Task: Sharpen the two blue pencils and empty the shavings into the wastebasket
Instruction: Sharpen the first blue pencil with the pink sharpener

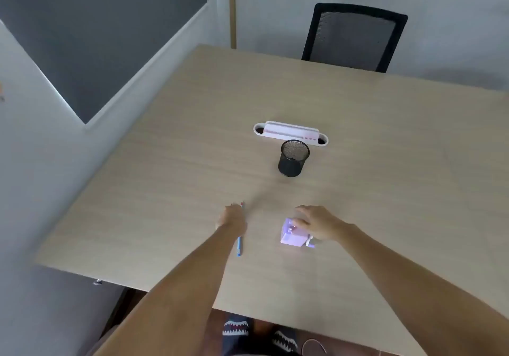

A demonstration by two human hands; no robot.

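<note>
On counter point(385, 190), no readable labels. Left hand point(232, 218) fingers curled, gripping one blue pencil point(239, 247); second pencil not visible. Right hand point(316, 222) rests curled on lilac sharpener point(292, 236), crank partly hidden. One black mesh wastebasket point(293, 158) behind, one white holder point(290, 133).

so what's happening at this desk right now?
A person is at a wooden table. Their left hand is on a blue pencil lying on the tabletop; whether a second pencil is under it is unclear. The right hand rests on a small purple sharpener. A black mesh cup stands farther back, in front of a white holder.
</note>
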